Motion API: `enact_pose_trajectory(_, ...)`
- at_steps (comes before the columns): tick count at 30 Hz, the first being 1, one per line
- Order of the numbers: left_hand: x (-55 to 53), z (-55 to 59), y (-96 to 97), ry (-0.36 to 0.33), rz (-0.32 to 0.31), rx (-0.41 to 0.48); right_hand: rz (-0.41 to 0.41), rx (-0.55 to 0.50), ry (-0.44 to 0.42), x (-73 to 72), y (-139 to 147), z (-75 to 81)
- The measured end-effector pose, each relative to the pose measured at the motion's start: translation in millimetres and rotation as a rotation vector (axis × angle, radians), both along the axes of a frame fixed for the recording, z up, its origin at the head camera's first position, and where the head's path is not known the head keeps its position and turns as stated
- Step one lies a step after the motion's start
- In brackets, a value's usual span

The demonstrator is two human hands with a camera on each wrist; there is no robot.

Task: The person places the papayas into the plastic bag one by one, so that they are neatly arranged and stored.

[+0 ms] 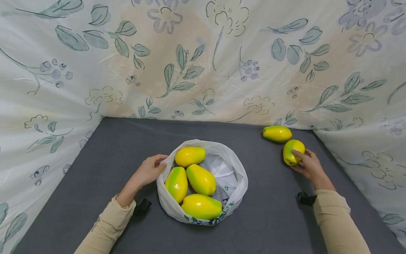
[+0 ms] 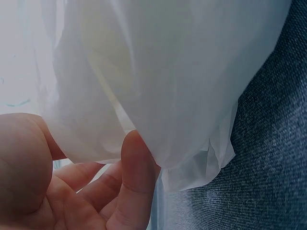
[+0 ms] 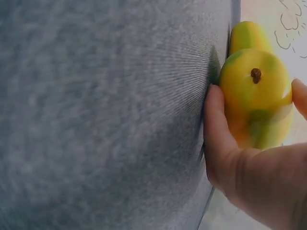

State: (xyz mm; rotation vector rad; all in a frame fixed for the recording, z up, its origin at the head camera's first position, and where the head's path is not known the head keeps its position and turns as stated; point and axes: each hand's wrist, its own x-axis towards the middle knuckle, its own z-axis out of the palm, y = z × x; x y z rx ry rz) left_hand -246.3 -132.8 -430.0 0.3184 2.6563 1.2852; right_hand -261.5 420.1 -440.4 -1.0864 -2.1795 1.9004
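A white plastic bag (image 1: 238, 165) stands wide open on the dark cloth, its rim rolled outward, with several yellow-green papayas (image 1: 201, 179) inside. At the bag's left rim, my left hand (image 1: 149, 170) pinches the thin plastic; the left wrist view shows the bag's side (image 2: 158, 72) between thumb and fingers. Over on the right, my right hand (image 1: 309, 165) grips another papaya (image 1: 290, 155) from its right side. Seen from the right wrist, thumb and fingers lie on opposite sides of this papaya (image 3: 254, 98), whose brown stem spot faces the camera.
One more papaya (image 1: 277, 134) lies just behind the gripped one, close to the table's back edge. Grey cloth covers the table (image 1: 260, 218). A flower-patterned sheet (image 1: 203, 70) hangs behind it and along both sides.
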Motion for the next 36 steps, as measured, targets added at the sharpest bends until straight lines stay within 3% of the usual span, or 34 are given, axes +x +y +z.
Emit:
enact_pose_trajectory(7, 0.6, -0.6, -0.9, 0.001, 0.002, 0.002, 0.034, -0.058, 0.025, 6.6, -6, 11.6)
enact_pose_trajectory(21, 0.9, 0.1, -0.3, -0.002, -0.003, 0.018, -0.02, -0.075, 0.065, 3.6, -2, 7.0)
enact_pose_trajectory(29, 0.5, 0.7, 0.7, -0.007, -0.001, 0.022, 0.026, -0.108, 0.131, 6.7, -9, 15.7)
enact_pose_trajectory(36, 1.0, 0.9, 0.8, -0.003, -0.001, 0.015, 0.06, -0.046, 0.162, -0.1, -12, 13.5)
